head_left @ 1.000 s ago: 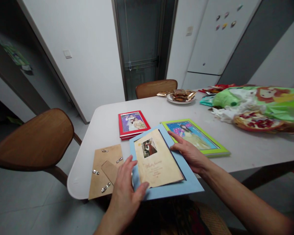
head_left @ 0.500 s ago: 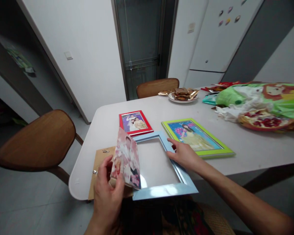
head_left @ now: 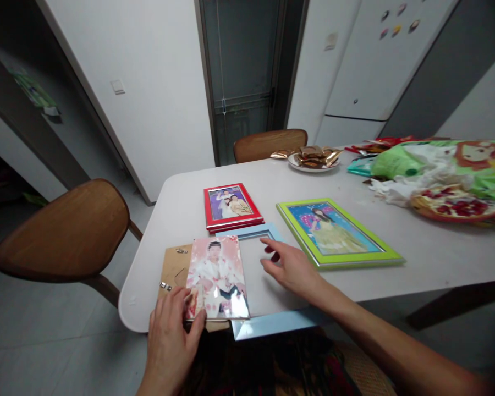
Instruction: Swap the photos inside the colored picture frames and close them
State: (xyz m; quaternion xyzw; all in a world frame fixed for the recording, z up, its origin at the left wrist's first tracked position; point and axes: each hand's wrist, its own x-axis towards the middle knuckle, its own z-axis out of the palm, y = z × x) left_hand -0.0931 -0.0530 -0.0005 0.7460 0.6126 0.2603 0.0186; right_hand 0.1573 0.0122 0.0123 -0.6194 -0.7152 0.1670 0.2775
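A glossy pink portrait photo (head_left: 218,275) lies nearly flat, partly over a brown backing board (head_left: 174,269) with metal clips and partly over a light blue picture frame (head_left: 268,325). My left hand (head_left: 174,324) grips the photo's lower left corner, thumb at the bottom edge and fingers at the left side. Above the opening of the blue frame is my right hand (head_left: 291,270), thumb and fingers apart, holding nothing. It covers much of the frame's right side. A green picture frame (head_left: 346,258) with a photo lies to its right.
Behind the blue frame lie stacked red picture frames (head_left: 235,223). Farther back on the white table (head_left: 181,198) are a plate (head_left: 313,169) of wrapped snacks, a green bag (head_left: 429,159) and a cut pomegranate (head_left: 454,206). Wooden chairs (head_left: 66,231) stand at the left and back.
The photo has gone from tilted up in my left hand to lying nearly flat. My right hand has come off the blue frame's right side and moved left over its opening.
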